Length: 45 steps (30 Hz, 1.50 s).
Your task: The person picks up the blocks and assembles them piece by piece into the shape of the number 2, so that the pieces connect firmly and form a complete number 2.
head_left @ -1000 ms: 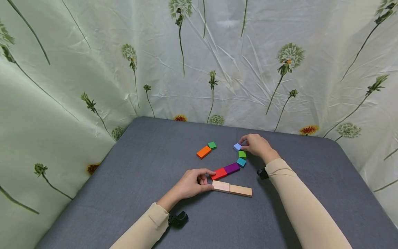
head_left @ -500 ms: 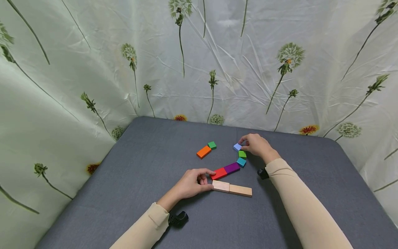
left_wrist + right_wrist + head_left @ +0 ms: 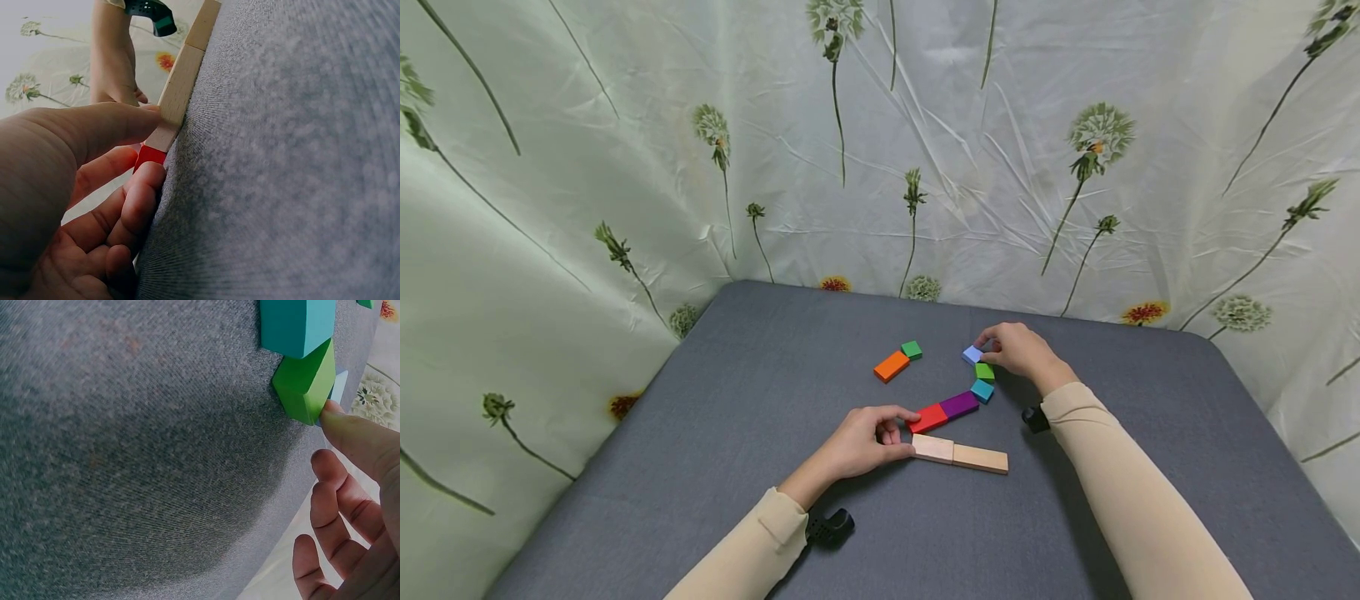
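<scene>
Thumb and index finger of my left hand point(image 3: 859, 443) pinch the left ends of two blocks. The index finger lies on a red block point(image 3: 929, 419) and the thumb against a plain wooden block point(image 3: 932, 448). A second wooden block point(image 3: 981, 459) touches that one's right end. From the red block a bent row runs through a purple block point(image 3: 959, 406), a teal block point(image 3: 982, 391) and a lime green block point(image 3: 984, 372) to a light blue block point(image 3: 972, 354). My right hand point(image 3: 1024, 352) pinches the light blue block, which the right wrist view shows mostly hidden behind the lime one.
Left of the light blue block, an orange block point(image 3: 891, 367) lies touching a darker green block point(image 3: 912, 350). All rest on a grey cloth-covered table point(image 3: 760, 375). A flower-printed curtain point(image 3: 970, 192) hangs behind and beside the table.
</scene>
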Each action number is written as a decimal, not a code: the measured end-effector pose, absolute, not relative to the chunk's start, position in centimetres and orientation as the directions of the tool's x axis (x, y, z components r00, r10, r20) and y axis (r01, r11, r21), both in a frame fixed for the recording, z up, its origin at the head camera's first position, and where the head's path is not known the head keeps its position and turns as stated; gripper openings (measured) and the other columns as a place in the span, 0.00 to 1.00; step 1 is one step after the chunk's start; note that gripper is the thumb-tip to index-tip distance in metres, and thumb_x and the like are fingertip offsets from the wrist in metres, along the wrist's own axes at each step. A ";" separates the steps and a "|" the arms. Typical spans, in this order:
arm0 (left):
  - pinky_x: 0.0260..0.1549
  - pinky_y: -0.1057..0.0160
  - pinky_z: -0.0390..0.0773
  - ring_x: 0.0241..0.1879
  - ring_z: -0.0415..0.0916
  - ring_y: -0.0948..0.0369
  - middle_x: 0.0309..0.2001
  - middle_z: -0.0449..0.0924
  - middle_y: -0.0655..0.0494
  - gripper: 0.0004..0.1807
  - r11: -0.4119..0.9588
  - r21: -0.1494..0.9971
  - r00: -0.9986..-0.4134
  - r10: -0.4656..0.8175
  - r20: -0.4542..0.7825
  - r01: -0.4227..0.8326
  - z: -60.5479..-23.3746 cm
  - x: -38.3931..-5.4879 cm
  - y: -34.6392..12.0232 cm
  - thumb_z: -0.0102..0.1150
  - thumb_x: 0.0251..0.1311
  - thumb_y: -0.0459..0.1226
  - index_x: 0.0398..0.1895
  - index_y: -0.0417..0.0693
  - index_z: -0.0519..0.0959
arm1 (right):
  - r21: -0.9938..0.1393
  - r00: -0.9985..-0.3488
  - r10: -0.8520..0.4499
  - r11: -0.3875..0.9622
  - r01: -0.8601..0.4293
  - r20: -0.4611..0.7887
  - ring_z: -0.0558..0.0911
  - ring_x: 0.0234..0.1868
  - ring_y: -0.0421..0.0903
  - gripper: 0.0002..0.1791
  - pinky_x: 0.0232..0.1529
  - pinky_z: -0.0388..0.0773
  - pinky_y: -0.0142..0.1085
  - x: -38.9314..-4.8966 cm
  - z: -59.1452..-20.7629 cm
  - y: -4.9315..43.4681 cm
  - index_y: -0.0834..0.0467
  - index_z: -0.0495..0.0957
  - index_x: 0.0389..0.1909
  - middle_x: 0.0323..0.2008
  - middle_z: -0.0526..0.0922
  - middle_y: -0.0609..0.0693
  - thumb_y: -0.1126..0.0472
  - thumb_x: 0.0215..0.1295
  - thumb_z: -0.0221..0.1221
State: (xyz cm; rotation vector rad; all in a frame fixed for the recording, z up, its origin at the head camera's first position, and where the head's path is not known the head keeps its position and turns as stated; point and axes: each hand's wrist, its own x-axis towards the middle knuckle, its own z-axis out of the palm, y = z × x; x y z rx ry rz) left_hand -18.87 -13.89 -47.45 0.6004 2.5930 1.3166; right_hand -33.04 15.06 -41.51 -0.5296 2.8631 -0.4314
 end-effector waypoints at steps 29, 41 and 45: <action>0.30 0.69 0.70 0.29 0.70 0.69 0.29 0.76 0.66 0.23 0.550 0.795 -0.911 0.413 0.007 0.256 -47.4 -18.8 -14.0 0.77 0.64 0.40 0.62 0.56 0.86 | -0.332 -0.918 -0.376 0.888 -0.317 -0.127 0.81 0.39 0.49 0.16 0.39 0.78 0.43 -33.2 -41.2 15.1 0.59 0.86 0.58 0.44 0.87 0.58 0.58 0.75 0.66; 0.30 0.70 0.70 0.29 0.70 0.69 0.29 0.76 0.65 0.22 0.526 0.813 -0.905 0.424 0.005 0.251 -47.3 -18.8 -14.0 0.77 0.64 0.40 0.62 0.55 0.86 | -0.327 -0.908 -0.408 0.874 -0.359 -0.094 0.80 0.37 0.48 0.17 0.36 0.75 0.41 -33.4 -41.2 14.0 0.59 0.86 0.59 0.41 0.87 0.57 0.56 0.76 0.66; 0.30 0.70 0.70 0.28 0.70 0.69 0.28 0.76 0.65 0.23 0.527 0.814 -0.906 0.424 -0.001 0.245 -47.3 -18.8 -13.9 0.77 0.64 0.40 0.62 0.55 0.86 | -0.326 -0.906 -0.412 0.873 -0.364 -0.093 0.79 0.35 0.48 0.16 0.35 0.74 0.40 -33.3 -41.1 13.2 0.58 0.86 0.59 0.40 0.86 0.56 0.56 0.76 0.66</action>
